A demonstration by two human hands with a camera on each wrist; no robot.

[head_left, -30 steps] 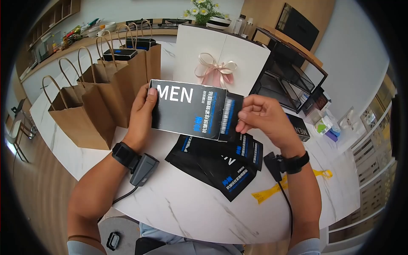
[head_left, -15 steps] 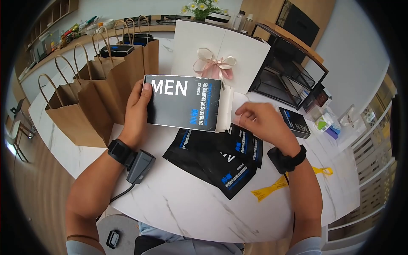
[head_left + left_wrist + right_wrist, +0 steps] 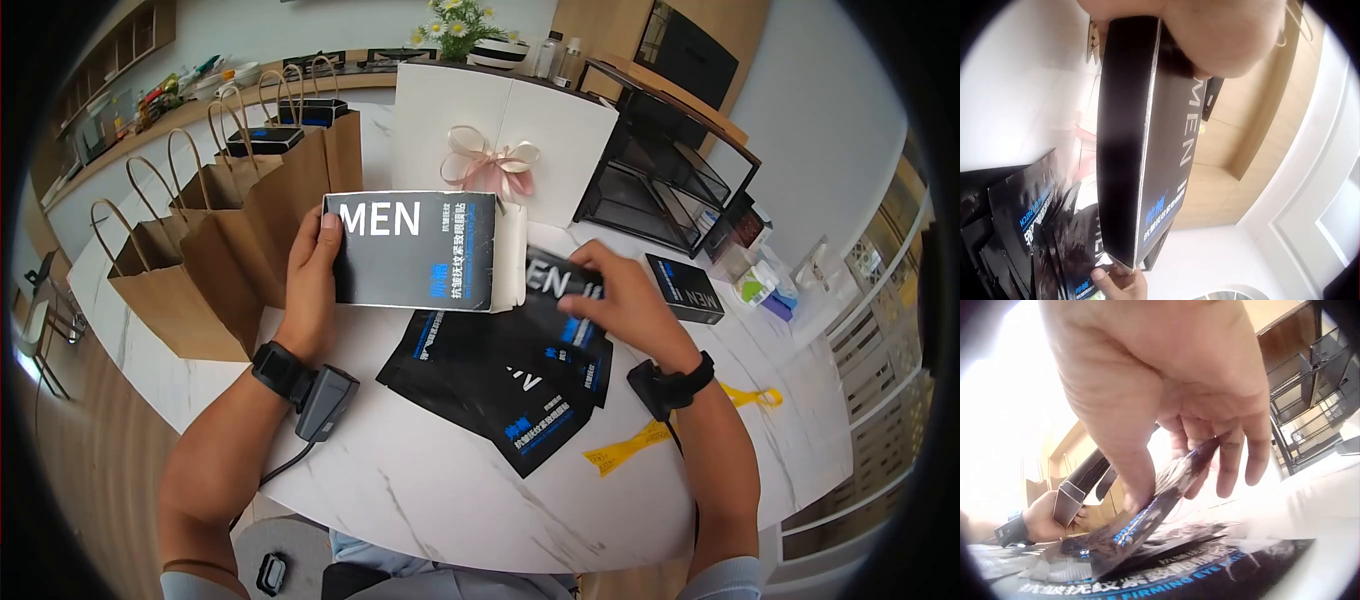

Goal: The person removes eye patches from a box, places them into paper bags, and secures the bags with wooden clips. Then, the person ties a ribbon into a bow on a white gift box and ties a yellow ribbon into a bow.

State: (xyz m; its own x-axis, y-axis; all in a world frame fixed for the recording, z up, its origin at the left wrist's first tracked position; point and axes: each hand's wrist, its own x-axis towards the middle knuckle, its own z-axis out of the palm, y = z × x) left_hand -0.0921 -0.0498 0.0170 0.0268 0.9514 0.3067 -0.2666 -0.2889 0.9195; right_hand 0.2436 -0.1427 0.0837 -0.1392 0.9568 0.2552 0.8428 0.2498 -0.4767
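Observation:
My left hand (image 3: pixel 311 270) grips the left end of a black MEN box (image 3: pixel 410 250), thumb on its front face. The box's right end has a raised white flap (image 3: pixel 510 256). Just right of that flap, my right hand (image 3: pixel 625 300) pinches a black sachet (image 3: pixel 556 282), partly blurred; the right wrist view shows the sachet (image 3: pixel 1154 515) between thumb and fingers. Beneath them, several black sachets (image 3: pixel 490 385) lie overlapping on the white table (image 3: pixel 400 480). In the left wrist view the box (image 3: pixel 1124 137) is seen along its dark side.
Brown paper bags (image 3: pixel 190 280) stand in a row at the left, two with black boxes on top. Another black box (image 3: pixel 684 288) lies at the right, near a yellow strip (image 3: pixel 630 448). Behind are a white cabinet (image 3: pixel 450 130) with a ribbon bow and a black rack (image 3: pixel 665 160).
The right hand moved off the box with a sachet, came back empty-looking near the flap, and now pinches a sachet above the pile. The box sits slightly further left, its flap showing.

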